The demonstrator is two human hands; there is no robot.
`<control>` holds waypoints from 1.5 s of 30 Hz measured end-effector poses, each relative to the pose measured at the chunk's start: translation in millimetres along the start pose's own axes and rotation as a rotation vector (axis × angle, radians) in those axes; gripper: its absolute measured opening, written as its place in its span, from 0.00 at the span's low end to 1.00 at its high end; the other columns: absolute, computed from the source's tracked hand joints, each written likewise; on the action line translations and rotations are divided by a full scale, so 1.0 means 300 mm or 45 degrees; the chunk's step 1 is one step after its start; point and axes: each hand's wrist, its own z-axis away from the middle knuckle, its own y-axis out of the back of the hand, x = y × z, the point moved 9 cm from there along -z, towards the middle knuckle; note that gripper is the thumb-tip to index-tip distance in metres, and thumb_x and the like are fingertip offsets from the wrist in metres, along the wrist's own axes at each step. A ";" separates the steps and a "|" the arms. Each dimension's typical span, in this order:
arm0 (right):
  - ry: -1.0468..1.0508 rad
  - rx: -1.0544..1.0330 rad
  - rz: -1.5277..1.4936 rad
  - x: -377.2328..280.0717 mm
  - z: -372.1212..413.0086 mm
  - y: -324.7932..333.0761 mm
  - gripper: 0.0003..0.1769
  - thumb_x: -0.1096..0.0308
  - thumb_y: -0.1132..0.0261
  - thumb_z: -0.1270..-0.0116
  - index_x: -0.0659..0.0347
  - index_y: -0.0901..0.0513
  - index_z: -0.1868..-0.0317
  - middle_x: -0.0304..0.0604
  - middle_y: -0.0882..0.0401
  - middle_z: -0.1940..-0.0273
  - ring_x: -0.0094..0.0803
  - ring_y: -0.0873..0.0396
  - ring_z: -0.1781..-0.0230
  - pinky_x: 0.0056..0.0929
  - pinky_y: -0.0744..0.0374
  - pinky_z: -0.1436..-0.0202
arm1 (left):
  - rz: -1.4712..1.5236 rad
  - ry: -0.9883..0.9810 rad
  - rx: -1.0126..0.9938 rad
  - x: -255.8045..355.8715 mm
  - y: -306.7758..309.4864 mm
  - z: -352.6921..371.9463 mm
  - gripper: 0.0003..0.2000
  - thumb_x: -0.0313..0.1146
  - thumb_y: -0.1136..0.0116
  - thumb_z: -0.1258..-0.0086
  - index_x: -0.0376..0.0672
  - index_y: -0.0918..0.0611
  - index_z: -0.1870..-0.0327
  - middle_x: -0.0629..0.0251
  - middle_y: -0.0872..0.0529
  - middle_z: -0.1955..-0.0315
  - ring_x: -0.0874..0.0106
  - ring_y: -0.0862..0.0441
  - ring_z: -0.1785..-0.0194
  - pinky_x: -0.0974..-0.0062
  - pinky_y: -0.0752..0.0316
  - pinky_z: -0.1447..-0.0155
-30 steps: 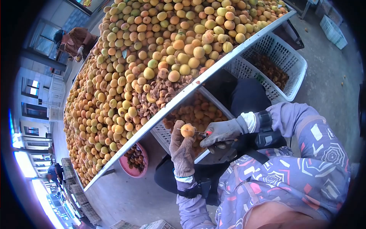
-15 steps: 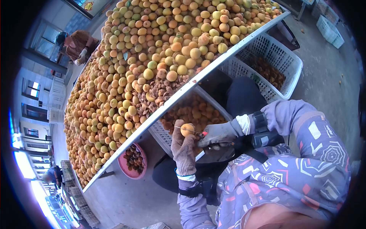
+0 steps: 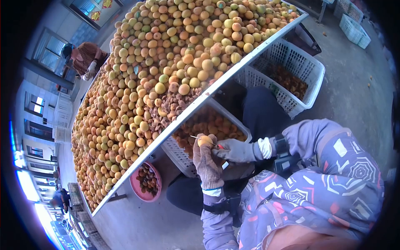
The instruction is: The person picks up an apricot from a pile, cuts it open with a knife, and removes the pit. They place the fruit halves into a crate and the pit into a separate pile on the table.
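The left hand (image 3: 208,166) grips a fruit (image 3: 204,141) beside the right hand (image 3: 238,151), which clasps a thin tool (image 3: 220,146).

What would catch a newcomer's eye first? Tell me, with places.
Probably the huge heap of yellow-orange fruit, filling the upper middle. Just below the centre, the gloved left hand holds a single fruit beside the gloved right hand. Left of them, a pink basin stands on the floor.
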 end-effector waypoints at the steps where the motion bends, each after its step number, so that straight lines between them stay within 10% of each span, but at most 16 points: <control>1: -0.021 0.006 0.080 -0.044 0.012 0.001 0.13 0.62 0.48 0.29 0.62 0.21 0.59 0.47 0.21 0.67 0.33 0.22 0.60 0.30 0.26 0.57 | -0.046 -0.071 -0.021 -0.003 0.007 -0.011 0.20 0.29 0.49 0.30 0.40 0.34 0.38 0.58 0.19 0.56 0.72 0.21 0.54 0.78 0.22 0.53; 9: -0.584 -0.310 0.278 -0.061 0.033 0.005 0.20 0.55 0.50 0.28 0.62 0.21 0.63 0.40 0.23 0.73 0.31 0.23 0.70 0.30 0.26 0.66 | -0.039 0.076 -0.073 0.022 -0.007 0.021 0.18 0.30 0.50 0.29 0.42 0.33 0.39 0.55 0.20 0.53 0.71 0.21 0.55 0.74 0.23 0.53; 16: 0.643 0.101 0.412 -0.153 0.081 -0.029 0.20 0.46 0.47 0.30 0.55 0.27 0.70 0.33 0.30 0.85 0.19 0.32 0.88 0.19 0.32 0.84 | 0.111 0.311 -0.051 -0.050 0.013 0.043 0.19 0.42 0.52 0.28 0.44 0.30 0.41 0.60 0.20 0.52 0.73 0.22 0.55 0.78 0.27 0.53; 24: -0.196 -0.280 0.013 -0.060 0.013 -0.031 0.23 0.45 0.48 0.31 0.54 0.29 0.73 0.33 0.32 0.87 0.20 0.36 0.92 0.21 0.37 0.89 | -0.107 -0.094 -0.042 0.038 0.009 -0.007 0.20 0.31 0.46 0.32 0.41 0.33 0.39 0.58 0.19 0.55 0.78 0.24 0.59 0.83 0.27 0.56; 31: 0.452 -0.101 0.113 -0.115 0.011 -0.050 0.21 0.45 0.49 0.30 0.54 0.28 0.71 0.33 0.32 0.86 0.20 0.33 0.88 0.22 0.34 0.86 | 0.177 0.261 -0.034 -0.049 0.001 0.026 0.18 0.41 0.53 0.29 0.40 0.28 0.44 0.59 0.19 0.56 0.70 0.21 0.57 0.71 0.23 0.53; 35: -0.210 -0.131 0.047 0.002 -0.005 -0.016 0.24 0.45 0.52 0.29 0.56 0.28 0.71 0.36 0.29 0.84 0.22 0.29 0.86 0.23 0.31 0.84 | -0.616 -0.255 -0.062 0.068 -0.011 -0.011 0.20 0.38 0.53 0.29 0.40 0.32 0.40 0.60 0.19 0.57 0.72 0.22 0.56 0.75 0.26 0.52; 45: -0.202 -0.168 0.233 0.039 -0.031 -0.023 0.20 0.52 0.50 0.29 0.58 0.26 0.72 0.38 0.27 0.82 0.29 0.28 0.82 0.29 0.30 0.76 | -0.020 0.244 -0.013 -0.006 -0.037 0.004 0.17 0.40 0.50 0.30 0.42 0.31 0.45 0.58 0.19 0.58 0.65 0.19 0.61 0.68 0.19 0.67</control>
